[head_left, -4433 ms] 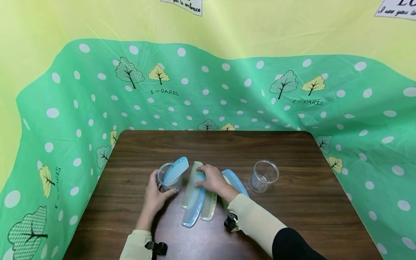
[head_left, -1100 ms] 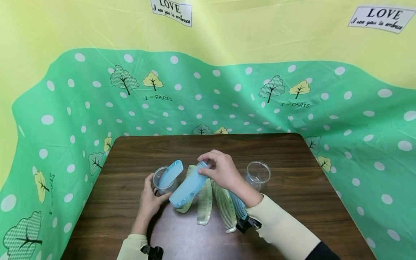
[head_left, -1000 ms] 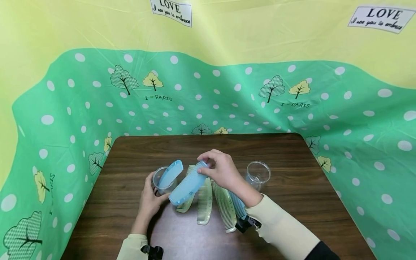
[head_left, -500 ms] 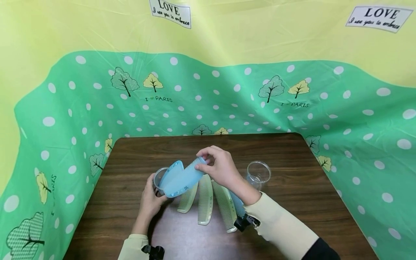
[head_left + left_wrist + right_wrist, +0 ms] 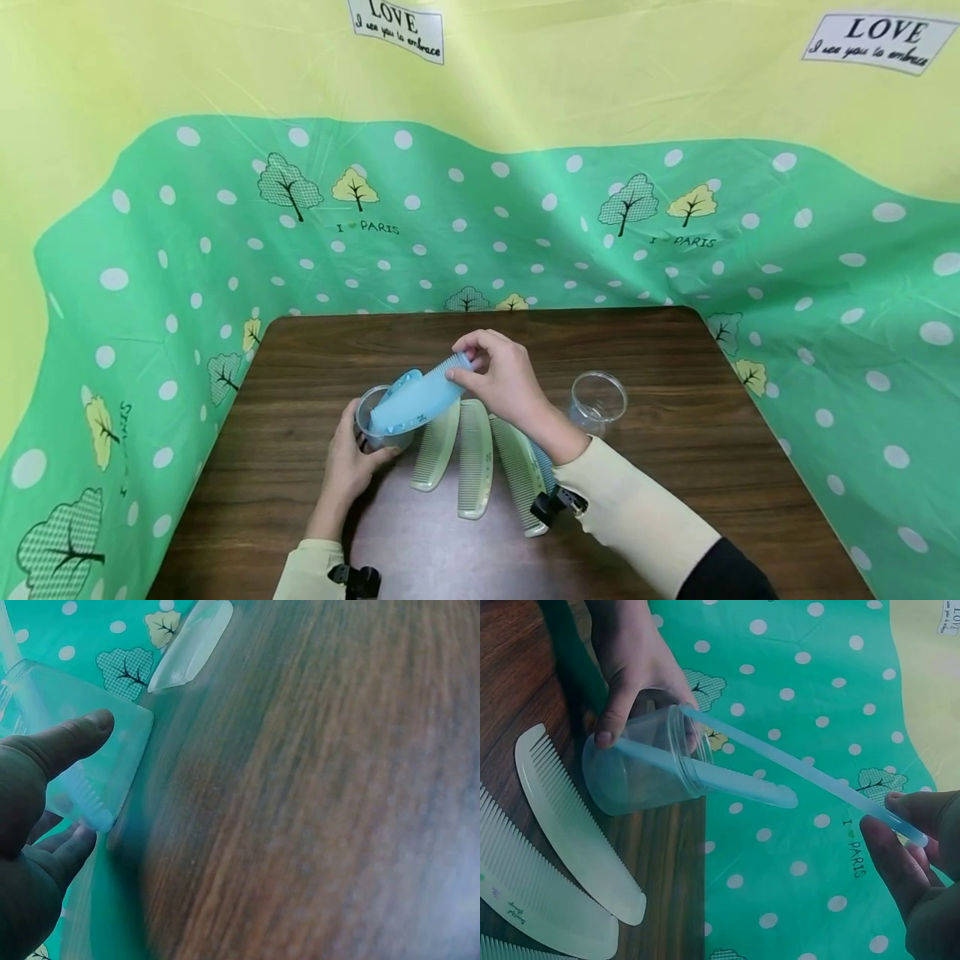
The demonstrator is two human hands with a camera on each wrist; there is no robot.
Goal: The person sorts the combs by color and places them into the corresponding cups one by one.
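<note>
My left hand [image 5: 348,462] grips a clear plastic cup [image 5: 634,784], thumb on one side and fingers on the other. One blue comb [image 5: 742,784] leans inside this cup, its upper end sticking out past the rim. A second blue comb [image 5: 420,406] is pinched between the thumb and fingers of my right hand [image 5: 510,383]. It slants down to the left, and its lower end is at the cup's mouth in the right wrist view. Close by on the table lie three pale green combs, the left one [image 5: 437,450], the middle one [image 5: 474,471] and the right one [image 5: 519,479].
Another blue comb [image 5: 543,468] lies partly hidden under my right forearm. A second clear cup [image 5: 597,398] stands to the right on the brown wooden table [image 5: 675,467]. A green and yellow printed cloth [image 5: 480,225] hangs around the table's back and sides.
The right hand has lifted a blue comb off the pile and carried it up and left, its lower end now at the cup's mouth. The left hand keeps hold of the cup.
</note>
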